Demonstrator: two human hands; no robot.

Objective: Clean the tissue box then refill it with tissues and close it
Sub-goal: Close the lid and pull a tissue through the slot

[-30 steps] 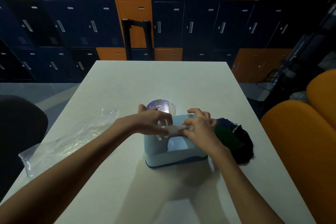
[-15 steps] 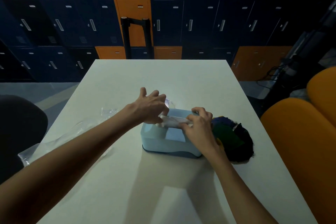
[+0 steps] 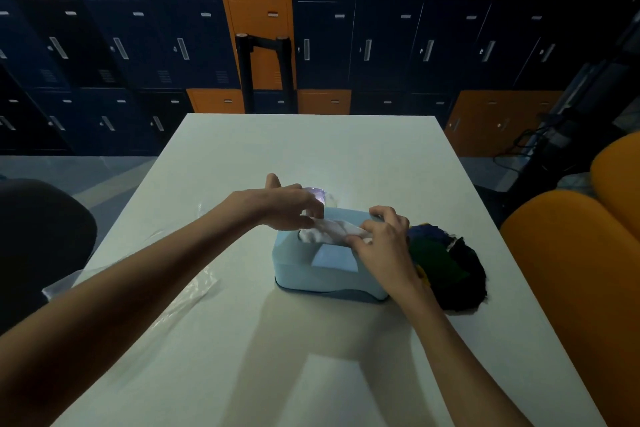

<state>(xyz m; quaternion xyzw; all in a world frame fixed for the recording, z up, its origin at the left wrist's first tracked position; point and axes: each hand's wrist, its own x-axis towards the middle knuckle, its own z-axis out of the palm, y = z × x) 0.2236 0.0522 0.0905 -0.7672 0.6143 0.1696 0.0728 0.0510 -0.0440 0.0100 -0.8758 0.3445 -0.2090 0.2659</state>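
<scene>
Head view, one entry. Tissue box [image 3: 329, 263]: pale blue, centre of table [image 3: 311, 149], lid on. Tissue [image 3: 332, 229]: white, bunched at the top slot. Left hand [image 3: 287, 208]: pinched on its left end. Right hand [image 3: 382, 236]: pinched on its right end. I judge the step as feeding the tissue through the slot; I'd pull gently and evenly to avoid tearing. Dark cloth [image 3: 450, 263]: touching the box's right side.

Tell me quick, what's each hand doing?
Left hand: closed, pinching the white tissue.
Right hand: closed, pinching the same tissue's other end.
</scene>
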